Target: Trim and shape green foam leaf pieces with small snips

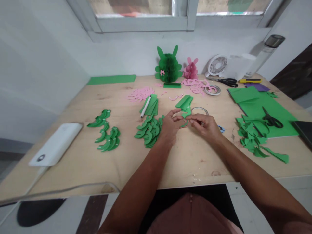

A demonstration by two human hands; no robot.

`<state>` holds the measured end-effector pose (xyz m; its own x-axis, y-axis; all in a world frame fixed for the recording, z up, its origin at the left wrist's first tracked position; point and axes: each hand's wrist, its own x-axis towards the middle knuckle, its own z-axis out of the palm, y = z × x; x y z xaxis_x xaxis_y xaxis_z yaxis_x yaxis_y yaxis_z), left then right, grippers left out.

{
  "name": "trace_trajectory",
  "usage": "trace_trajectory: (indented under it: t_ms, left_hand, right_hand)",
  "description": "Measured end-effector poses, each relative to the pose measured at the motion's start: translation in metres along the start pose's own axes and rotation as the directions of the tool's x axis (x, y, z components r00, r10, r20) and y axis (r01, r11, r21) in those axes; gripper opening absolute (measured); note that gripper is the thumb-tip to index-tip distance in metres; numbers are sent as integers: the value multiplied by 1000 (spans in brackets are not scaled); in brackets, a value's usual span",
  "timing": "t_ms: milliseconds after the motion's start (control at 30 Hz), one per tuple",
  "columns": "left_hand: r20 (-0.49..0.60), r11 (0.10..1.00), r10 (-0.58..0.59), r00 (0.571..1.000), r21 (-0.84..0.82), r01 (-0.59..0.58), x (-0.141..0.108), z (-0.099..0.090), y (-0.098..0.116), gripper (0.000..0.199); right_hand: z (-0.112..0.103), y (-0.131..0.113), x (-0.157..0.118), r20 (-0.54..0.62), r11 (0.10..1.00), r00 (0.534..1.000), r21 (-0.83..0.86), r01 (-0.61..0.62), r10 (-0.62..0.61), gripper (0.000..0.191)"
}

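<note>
Near the middle of the table, a small curved green paper cutout [187, 112] is between my two hands, with a pale strip at its upper end. My left hand [171, 126] grips its left side, fingers bent and close together. From the right, my right hand [206, 126] pinches its edge; the fingertips hide part of the paper. Just behind the right hand lies a tape roll [200, 110]. A heap of green curved cutouts [149, 131] is beside my left hand. Further left, more green cutouts [110, 139] bear small white strips.
Folded green papers [184, 102], a white pen [146, 106] and pink cutouts [141, 94] lie behind the hands. Green scraps [253, 136] and black scissors [271, 120] are at right. A white power bank [57, 144] sits left. Paper figures [168, 68] and a fan [217, 65] stand behind.
</note>
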<state>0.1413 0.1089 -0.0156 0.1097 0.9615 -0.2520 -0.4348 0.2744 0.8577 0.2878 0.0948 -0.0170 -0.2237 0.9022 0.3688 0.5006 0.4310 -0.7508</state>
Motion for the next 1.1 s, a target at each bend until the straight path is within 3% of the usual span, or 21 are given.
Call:
trace_trajectory:
  t_ms: [367, 633, 800, 933, 1100]
  left_hand:
    - [-3, 999, -35, 999, -22, 35, -3, 1, 1, 62]
    - [40, 998, -31, 999, -56, 33, -3, 0, -1, 62]
    - [43, 999, -8, 999, -49, 10, -3, 0, -1, 61]
    - [47, 1000, 13, 999, -11, -13, -3, 1, -3, 64]
    - [30, 1000, 15, 999, -7, -15, -2, 1, -4, 66]
  right_hand:
    - [-4, 1, -1, 41, 962, 981, -192, 196, -191, 28]
    - [-8, -3, -1, 109, 734, 894, -531, 422, -435, 26]
    - [-8, -3, -1, 138, 635, 859, -618, 463, -493, 25]
    - [-7, -3, -2, 94, 677, 868, -587, 444, -487, 24]
    - [-4, -4, -3, -77, 832, 912, -445, 330, -403, 24]
